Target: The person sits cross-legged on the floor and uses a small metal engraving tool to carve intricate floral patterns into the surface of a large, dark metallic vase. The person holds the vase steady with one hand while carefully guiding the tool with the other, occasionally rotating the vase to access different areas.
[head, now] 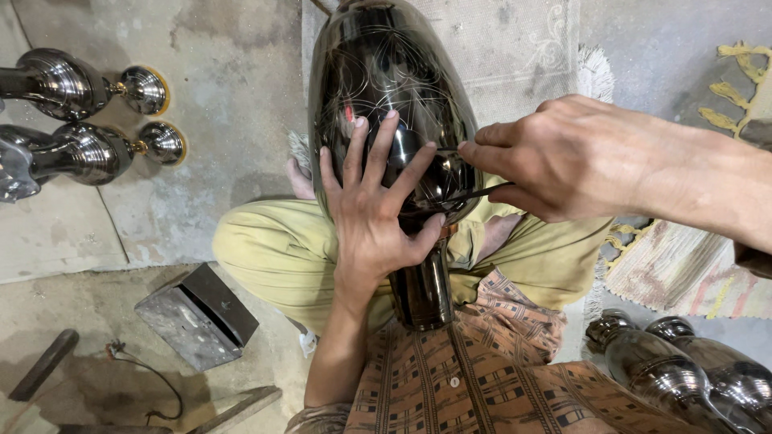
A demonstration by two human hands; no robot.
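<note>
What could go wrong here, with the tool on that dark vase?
The right hand presses a thin tool beside the left hand fingers; a slip could likely jab them. The glossy vase rests on the lap, steadied by one palm, so it might roll and spoil the engraved lines.

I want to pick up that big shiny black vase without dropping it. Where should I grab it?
Probably by the narrow neck, from the side. The vase lies neck toward the person, and its belly is wide, smooth and slippery. Steady the belly with a flat palm, as the left hand does. Keep clear of the thin tool in the right hand.
</note>
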